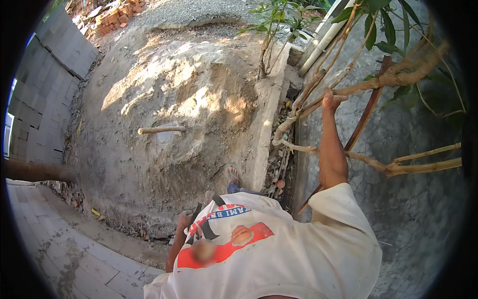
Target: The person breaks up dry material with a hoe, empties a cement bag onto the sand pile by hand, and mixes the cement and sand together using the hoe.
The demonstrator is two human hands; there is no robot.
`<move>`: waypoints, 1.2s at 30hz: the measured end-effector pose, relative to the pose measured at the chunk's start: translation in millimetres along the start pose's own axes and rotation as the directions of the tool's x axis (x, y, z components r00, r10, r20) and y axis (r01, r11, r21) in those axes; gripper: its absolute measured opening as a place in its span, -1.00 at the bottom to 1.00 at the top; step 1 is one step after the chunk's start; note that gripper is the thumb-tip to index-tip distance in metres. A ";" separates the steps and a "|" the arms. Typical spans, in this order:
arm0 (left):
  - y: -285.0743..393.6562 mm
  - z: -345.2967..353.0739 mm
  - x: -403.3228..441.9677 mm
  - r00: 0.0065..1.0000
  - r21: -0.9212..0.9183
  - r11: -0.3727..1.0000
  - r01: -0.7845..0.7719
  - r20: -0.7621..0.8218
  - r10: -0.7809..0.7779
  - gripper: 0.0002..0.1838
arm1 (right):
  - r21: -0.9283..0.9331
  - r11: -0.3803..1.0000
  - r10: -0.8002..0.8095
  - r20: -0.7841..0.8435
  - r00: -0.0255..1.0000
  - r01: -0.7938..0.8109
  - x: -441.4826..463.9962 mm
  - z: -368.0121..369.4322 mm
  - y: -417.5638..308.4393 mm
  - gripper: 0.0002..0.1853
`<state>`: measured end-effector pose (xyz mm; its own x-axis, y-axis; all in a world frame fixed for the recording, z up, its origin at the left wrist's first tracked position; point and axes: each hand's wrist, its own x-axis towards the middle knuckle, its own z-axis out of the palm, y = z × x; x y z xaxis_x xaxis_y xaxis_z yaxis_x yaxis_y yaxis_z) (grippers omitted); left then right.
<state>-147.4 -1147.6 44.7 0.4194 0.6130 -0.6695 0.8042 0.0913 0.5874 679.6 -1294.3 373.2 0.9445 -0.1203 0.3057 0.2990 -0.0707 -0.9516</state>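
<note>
My right hand [330, 101] reaches out to the right and grips a thick brown tree branch [366, 87], with the thumb sticking out to the side. Thinner stems [338, 56] and a forked lower branch [398, 168] spread around that arm. A reddish-brown strip of wood [367, 110] slants behind the forearm. Low by my waist, my left hand [184, 220] is closed beside a dark strap-like piece [196, 213]; what it holds is partly hidden by the shirt.
A wooden stick [160, 129] lies across a pale flat patch on the dirt mound [199, 107]. A concrete curb [266, 134] divides the soil from a grey wall [361, 192]. Block walls [47, 94] stand at left, bricks [114, 19] at the back. A small leafy plant [271, 40] grows ahead.
</note>
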 end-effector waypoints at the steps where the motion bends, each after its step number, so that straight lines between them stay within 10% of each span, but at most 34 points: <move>1: -1.7 1.9 -0.4 1.000 -0.004 1.000 0.008 0.003 -0.008 -0.56 | -0.022 1.000 -0.010 -0.015 1.000 0.010 -2.6 1.2 -4.3 0.18; 11: 5.3 3.4 -14.5 0.992 0.107 0.986 -0.126 0.021 0.124 -0.57 | -0.224 0.965 0.151 0.039 0.988 -0.138 -16.9 -0.6 -34.5 0.35; 14: 23.7 3.6 -24.4 0.998 -0.001 0.999 0.046 0.049 -0.046 -0.60 | -0.225 0.969 0.122 0.089 0.989 -0.099 -16.3 -0.3 -27.5 0.41; 19: 33.4 9.5 -32.1 0.991 -0.024 0.996 0.085 -0.105 -0.087 -0.62 | -0.225 0.955 0.224 0.127 0.966 -0.192 10.3 -3.3 0.4 -0.30; 23: 93.0 -15.2 -56.4 0.989 -0.011 0.992 0.128 -0.080 -0.128 -0.65 | -0.305 0.946 0.129 0.032 0.991 -0.113 -6.9 -0.2 -18.2 0.23; 28: -13.5 7.4 -12.8 0.991 -0.108 0.993 -0.040 0.122 0.053 -0.59 | -0.201 0.976 0.098 0.073 0.993 -0.081 4.4 -5.0 3.8 0.43; 32: -22.1 -20.2 -28.6 0.979 0.098 0.994 -0.052 0.199 0.032 -0.60 | -0.026 0.999 -0.034 -0.046 0.998 0.033 5.8 -0.3 17.6 0.21; 33: -23.0 -27.2 -29.5 0.977 0.136 0.989 -0.055 0.210 0.026 -0.60 | -0.056 0.998 0.023 0.042 0.999 -0.020 6.2 -6.3 15.8 0.50; 36: -17.9 -48.3 -27.4 0.976 0.229 0.972 -0.059 0.217 0.008 -0.60 | -0.032 0.997 0.065 0.023 0.998 -0.064 5.7 -9.2 17.6 0.55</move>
<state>-193.6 -1128.1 74.6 0.5077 0.4288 -0.7473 0.8528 -0.1270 0.5065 689.1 -1305.4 358.5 0.9649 -0.1014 0.2423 0.2330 -0.0948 -0.9678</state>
